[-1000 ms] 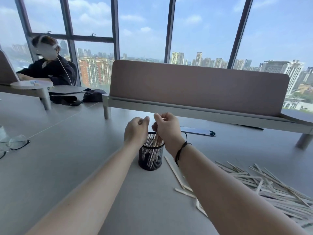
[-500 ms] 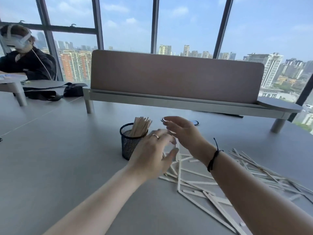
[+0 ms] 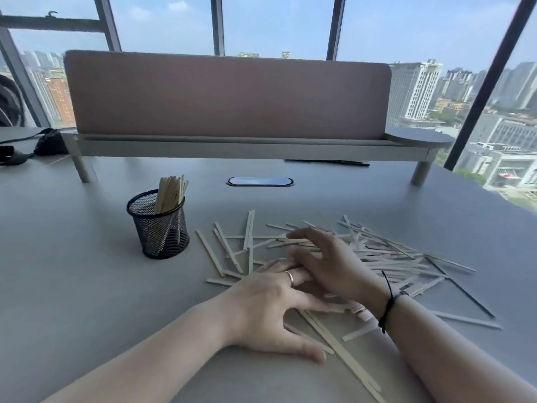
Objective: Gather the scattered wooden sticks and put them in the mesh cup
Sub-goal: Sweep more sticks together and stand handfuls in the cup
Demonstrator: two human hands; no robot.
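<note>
A black mesh cup (image 3: 159, 225) stands on the grey table, left of centre, with a bundle of wooden sticks (image 3: 171, 192) leaning in it. Many more loose sticks (image 3: 386, 254) lie scattered to its right. My left hand (image 3: 270, 306) rests flat on the near part of the pile, fingers spread, a ring on one finger. My right hand (image 3: 334, 263) hovers just over the sticks behind it, fingers apart and curved, a black cord on the wrist. Neither hand holds a stick that I can see.
A brown divider panel on a raised grey shelf (image 3: 232, 146) runs across the back. A phone (image 3: 260, 181) lies flat beyond the sticks, a black pen (image 3: 328, 162) under the shelf. Black bags (image 3: 43, 144) sit far left.
Both hands left the cup, where they had been dropping sticks in, and came down onto the scattered pile on the right. The view has swung right and down.
</note>
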